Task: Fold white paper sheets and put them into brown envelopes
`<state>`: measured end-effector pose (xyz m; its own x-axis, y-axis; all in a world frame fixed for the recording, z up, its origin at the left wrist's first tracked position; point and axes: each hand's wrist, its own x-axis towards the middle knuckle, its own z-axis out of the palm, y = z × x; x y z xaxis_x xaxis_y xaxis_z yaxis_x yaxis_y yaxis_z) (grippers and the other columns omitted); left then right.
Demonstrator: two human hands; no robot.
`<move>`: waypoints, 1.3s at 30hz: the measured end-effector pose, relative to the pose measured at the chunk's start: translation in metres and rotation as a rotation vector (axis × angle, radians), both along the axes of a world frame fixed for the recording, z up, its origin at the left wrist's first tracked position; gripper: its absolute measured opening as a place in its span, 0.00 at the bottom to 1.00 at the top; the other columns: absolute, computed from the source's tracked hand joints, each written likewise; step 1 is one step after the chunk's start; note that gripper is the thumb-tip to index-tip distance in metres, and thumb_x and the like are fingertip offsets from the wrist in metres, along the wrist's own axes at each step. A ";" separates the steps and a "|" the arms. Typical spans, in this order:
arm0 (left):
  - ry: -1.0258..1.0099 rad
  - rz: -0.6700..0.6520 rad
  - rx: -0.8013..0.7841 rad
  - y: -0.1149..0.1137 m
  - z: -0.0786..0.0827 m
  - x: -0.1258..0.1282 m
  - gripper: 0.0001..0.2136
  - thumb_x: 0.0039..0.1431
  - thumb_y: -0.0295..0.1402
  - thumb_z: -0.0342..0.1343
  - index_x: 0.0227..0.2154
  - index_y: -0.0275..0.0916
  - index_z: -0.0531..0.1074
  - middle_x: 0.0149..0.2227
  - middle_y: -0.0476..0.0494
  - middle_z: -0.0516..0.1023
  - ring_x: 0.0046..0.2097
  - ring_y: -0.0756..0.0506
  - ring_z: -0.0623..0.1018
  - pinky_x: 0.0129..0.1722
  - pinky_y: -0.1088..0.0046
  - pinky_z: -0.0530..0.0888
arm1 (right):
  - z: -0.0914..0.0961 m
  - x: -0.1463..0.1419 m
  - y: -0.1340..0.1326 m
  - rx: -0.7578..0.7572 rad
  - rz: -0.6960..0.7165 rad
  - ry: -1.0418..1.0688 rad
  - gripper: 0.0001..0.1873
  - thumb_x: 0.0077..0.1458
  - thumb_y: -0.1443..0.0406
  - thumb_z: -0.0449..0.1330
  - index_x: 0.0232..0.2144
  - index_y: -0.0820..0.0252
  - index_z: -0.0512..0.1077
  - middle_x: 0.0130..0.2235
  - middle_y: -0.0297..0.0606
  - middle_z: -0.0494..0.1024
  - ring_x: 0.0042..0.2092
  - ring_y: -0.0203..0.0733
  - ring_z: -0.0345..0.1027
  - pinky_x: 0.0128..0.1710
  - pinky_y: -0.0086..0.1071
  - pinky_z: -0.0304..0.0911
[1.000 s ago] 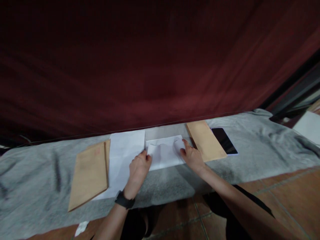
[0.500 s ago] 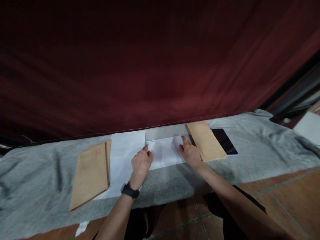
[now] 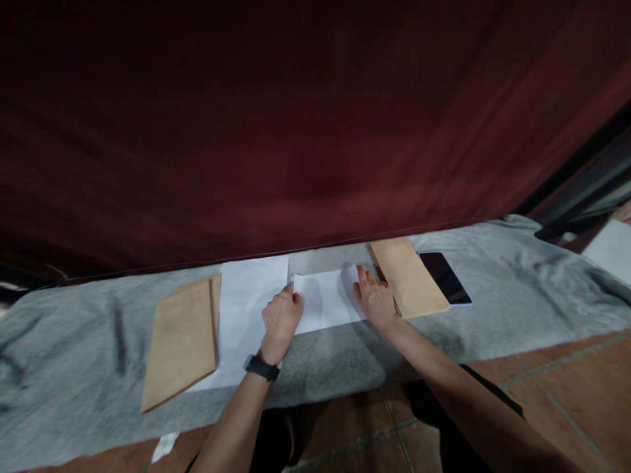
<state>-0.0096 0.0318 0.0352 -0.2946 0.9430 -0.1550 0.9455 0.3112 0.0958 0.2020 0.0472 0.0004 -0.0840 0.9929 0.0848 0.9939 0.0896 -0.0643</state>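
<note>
A folded white sheet of paper (image 3: 325, 299) lies on a grey cloth (image 3: 73, 341) in front of me. My left hand (image 3: 280, 316), with a black watch on the wrist, presses its fingertips on the sheet's left edge. Over on the sheet's right edge rests my right hand (image 3: 374, 299), fingers stretched flat. A larger white sheet (image 3: 244, 309) lies just left of the folded one, partly under my left hand.
A brown envelope (image 3: 181, 340) lies at the left and another brown envelope (image 3: 409, 276) at the right. A black phone (image 3: 444, 277) rests beside the right envelope. A dark red curtain (image 3: 296, 131) hangs behind the cloth. Brown floor tiles (image 3: 552, 394) show below.
The folded sheet's raised, curled top has been pressed down flat. Both hands slid a little farther up along its left and right edges.
</note>
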 end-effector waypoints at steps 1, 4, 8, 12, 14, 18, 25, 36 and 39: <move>0.000 0.003 -0.005 0.000 0.001 0.000 0.17 0.67 0.36 0.43 0.48 0.37 0.74 0.42 0.33 0.82 0.45 0.38 0.82 0.42 0.65 0.73 | 0.000 0.000 0.000 0.010 0.004 -0.004 0.26 0.69 0.65 0.44 0.66 0.66 0.56 0.54 0.54 0.75 0.46 0.47 0.74 0.47 0.38 0.65; 0.000 0.006 -0.012 0.000 0.002 0.001 0.17 0.67 0.36 0.43 0.48 0.37 0.74 0.42 0.33 0.82 0.45 0.37 0.82 0.43 0.65 0.74 | -0.001 0.001 0.000 0.059 0.028 -0.011 0.26 0.68 0.66 0.45 0.65 0.67 0.58 0.55 0.55 0.73 0.51 0.51 0.70 0.50 0.41 0.64; -0.002 0.010 -0.006 0.000 0.000 0.002 0.17 0.67 0.36 0.44 0.50 0.36 0.73 0.43 0.32 0.82 0.46 0.37 0.81 0.44 0.64 0.73 | -0.007 -0.001 0.000 0.139 0.137 0.064 0.26 0.68 0.66 0.47 0.66 0.66 0.59 0.65 0.55 0.64 0.59 0.55 0.63 0.57 0.47 0.60; 0.003 0.010 -0.001 0.001 -0.002 0.002 0.18 0.67 0.35 0.43 0.51 0.35 0.73 0.43 0.30 0.82 0.47 0.36 0.81 0.44 0.62 0.74 | -0.020 -0.010 -0.004 0.109 0.280 0.223 0.26 0.69 0.61 0.47 0.65 0.66 0.60 0.68 0.51 0.61 0.67 0.51 0.54 0.63 0.45 0.55; 0.005 0.006 -0.001 0.002 -0.003 0.001 0.18 0.67 0.35 0.43 0.51 0.35 0.73 0.43 0.30 0.81 0.47 0.36 0.81 0.44 0.62 0.74 | -0.026 -0.014 -0.008 0.086 0.323 0.242 0.27 0.70 0.59 0.47 0.66 0.66 0.60 0.69 0.50 0.59 0.69 0.49 0.51 0.66 0.45 0.52; -0.004 -0.014 0.003 0.003 -0.006 0.000 0.18 0.68 0.35 0.43 0.50 0.34 0.73 0.43 0.30 0.81 0.46 0.36 0.82 0.45 0.62 0.74 | -0.034 -0.018 -0.014 0.068 0.371 0.199 0.28 0.71 0.56 0.46 0.67 0.62 0.59 0.70 0.47 0.56 0.71 0.49 0.48 0.69 0.47 0.47; 0.097 -0.048 0.086 -0.002 -0.014 0.002 0.16 0.68 0.32 0.43 0.47 0.29 0.73 0.37 0.30 0.81 0.42 0.35 0.82 0.41 0.61 0.76 | -0.044 -0.019 -0.015 0.125 0.385 0.175 0.28 0.71 0.55 0.46 0.67 0.61 0.60 0.70 0.47 0.55 0.70 0.51 0.50 0.69 0.49 0.46; -0.023 -0.553 0.446 -0.018 -0.052 0.050 0.25 0.72 0.37 0.39 0.66 0.29 0.58 0.68 0.30 0.61 0.69 0.38 0.60 0.66 0.56 0.62 | -0.047 -0.017 -0.015 0.137 0.423 0.102 0.28 0.69 0.64 0.47 0.68 0.64 0.56 0.70 0.48 0.55 0.70 0.51 0.51 0.69 0.48 0.47; -0.036 -0.558 0.430 -0.022 -0.066 0.057 0.29 0.72 0.43 0.38 0.67 0.29 0.55 0.69 0.31 0.59 0.70 0.38 0.58 0.68 0.53 0.59 | -0.048 -0.017 -0.016 0.151 0.439 0.057 0.30 0.67 0.67 0.48 0.69 0.67 0.55 0.71 0.49 0.53 0.70 0.53 0.49 0.69 0.48 0.46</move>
<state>0.0472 0.0102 -0.0311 0.2490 0.9316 0.2649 0.9468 -0.2917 0.1357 0.1851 0.0314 -0.0473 -0.4845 0.8407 0.2420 0.8550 0.5135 -0.0722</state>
